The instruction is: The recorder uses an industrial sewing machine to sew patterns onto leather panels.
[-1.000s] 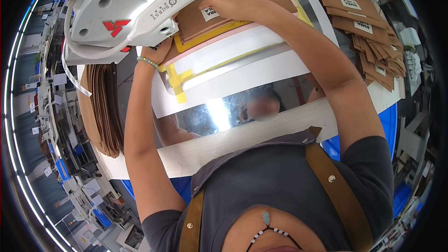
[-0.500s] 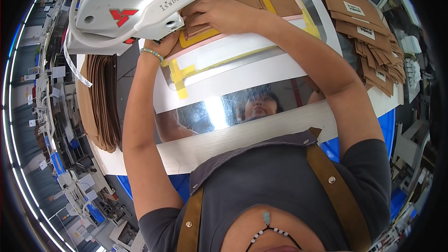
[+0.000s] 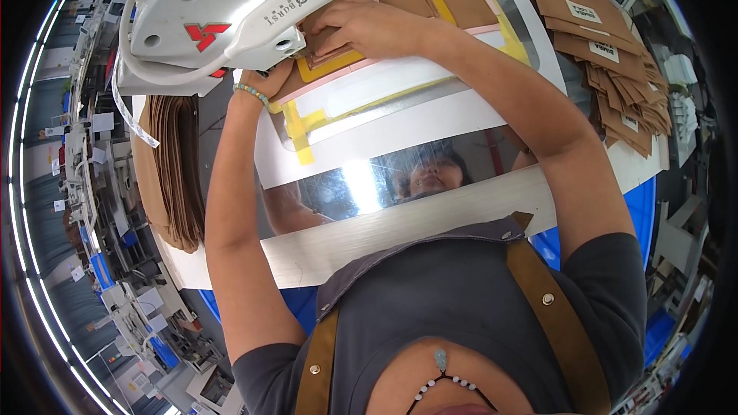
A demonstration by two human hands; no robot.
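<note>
My right hand [image 3: 367,28] lies palm down with its fingers spread on a brown sheet piece inside a yellow-edged frame [image 3: 329,71]. Nothing shows gripped in it. Beside the white sewing machine head [image 3: 173,27], my left hand [image 3: 270,81] rests at the near left corner of the frame. The machine hides its fingers. Under the frame is a white template sheet [image 3: 283,167] with strips of yellow tape. More brown sheet [image 3: 469,0] shows to the right of the frame.
A stack of folded brown pieces [image 3: 173,177] stands at the left. Brown pouches with white labels [image 3: 596,50] lie heaped at the right. A shiny metal plate [image 3: 330,192] runs along the table's near edge [image 3: 407,221]. The machine head overhangs the work at the upper left.
The whole view has shifted slightly. Both hands stay at about the same places on the frame, the right still flat with fingers spread.
</note>
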